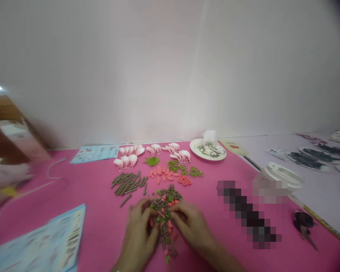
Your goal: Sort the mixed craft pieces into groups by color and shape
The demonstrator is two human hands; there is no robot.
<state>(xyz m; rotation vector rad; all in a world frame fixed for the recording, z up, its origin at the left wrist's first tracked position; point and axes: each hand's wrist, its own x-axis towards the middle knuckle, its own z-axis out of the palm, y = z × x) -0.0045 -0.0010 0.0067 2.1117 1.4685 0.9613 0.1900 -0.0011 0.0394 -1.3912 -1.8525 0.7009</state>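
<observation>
Both my hands rest on the pink table cover, on either side of a mixed pile of small brown, green and red pieces. My left hand has its fingers curled into the pile's left edge. My right hand has its fingers bent into the right edge. What the fingertips hold is too small and blurred to name. Beyond the pile lie sorted groups: brown sticks, orange-red petals, green rings, red pieces, pink petals and a green sprig.
A white plate with scraps stands at the back. Instruction sheets lie at the back left and near left. Scissors lie at the right. A second table holds white plates and dark pieces. A white cable trails left.
</observation>
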